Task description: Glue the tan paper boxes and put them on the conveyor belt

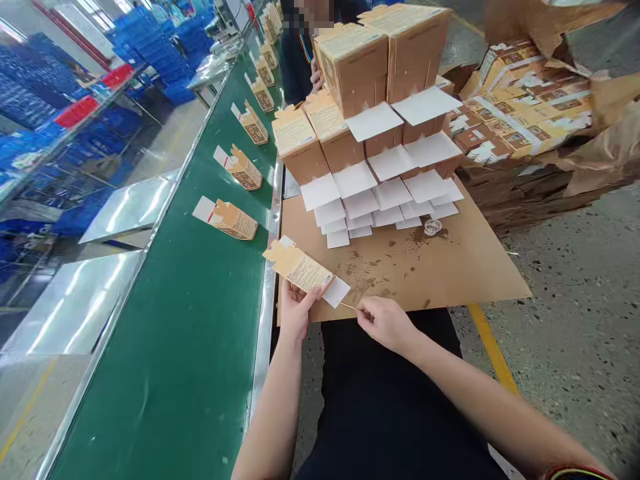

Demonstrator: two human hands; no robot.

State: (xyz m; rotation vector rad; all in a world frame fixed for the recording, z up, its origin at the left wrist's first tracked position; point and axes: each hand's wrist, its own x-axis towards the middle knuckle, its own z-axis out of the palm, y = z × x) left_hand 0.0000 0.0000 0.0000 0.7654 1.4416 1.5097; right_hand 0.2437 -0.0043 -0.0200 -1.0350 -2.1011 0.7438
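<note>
My left hand (296, 308) grips a small tan printed carton (303, 268) over the near edge of a cardboard-covered table (475, 260). The carton's white end flap (337, 292) sticks out toward my right hand (383, 320). Pinched in my right hand is a thin stick (349, 307), its tip close to that flap; whether they touch I cannot tell. Behind, rows of stacked cartons (353, 67) stand with white flaps hanging out toward me. A small clear round dish (432, 227) sits on the cardboard among dark wet spots.
Along the left runs a green conveyor belt (185, 333) carrying a line of cartons (235, 220). Another person's hand (316, 77) shows behind the stack. A large torn box (540, 180) full of cartons is at the right. Blue crates (150, 40) are piled at the far left.
</note>
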